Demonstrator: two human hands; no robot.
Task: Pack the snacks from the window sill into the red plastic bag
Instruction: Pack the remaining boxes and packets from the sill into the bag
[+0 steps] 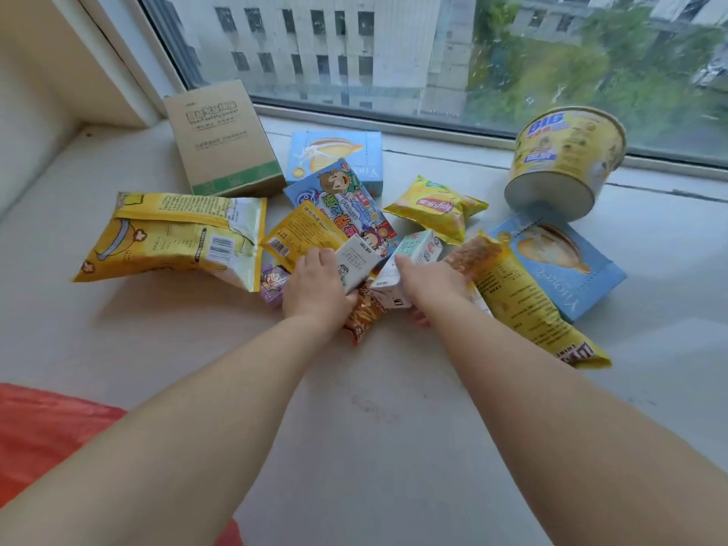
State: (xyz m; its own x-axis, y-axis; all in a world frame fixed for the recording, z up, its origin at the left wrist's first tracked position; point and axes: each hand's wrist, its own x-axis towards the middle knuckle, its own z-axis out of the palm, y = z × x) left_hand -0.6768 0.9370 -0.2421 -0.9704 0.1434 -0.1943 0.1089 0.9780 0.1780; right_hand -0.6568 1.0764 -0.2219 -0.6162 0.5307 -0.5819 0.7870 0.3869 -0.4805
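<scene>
Snacks lie scattered on the white window sill (157,348). My left hand (315,285) grips a small white drink carton (356,262) in the middle of the pile. My right hand (429,285) grips a second white and green carton (413,258) beside it. Under the hands lie a small orange snack packet (360,317) and a purple packet (272,283). A corner of the red plastic bag (43,431) shows at the lower left, beneath my left forearm.
Around the hands lie a big yellow bag (165,234), a brown cardboard box (220,139), two blue boxes (335,151) (563,266), a blue cartoon packet (346,202), a yellow chips bag (437,206), a long yellow packet (524,305) and a tipped yellow noodle tub (563,159). The window runs behind.
</scene>
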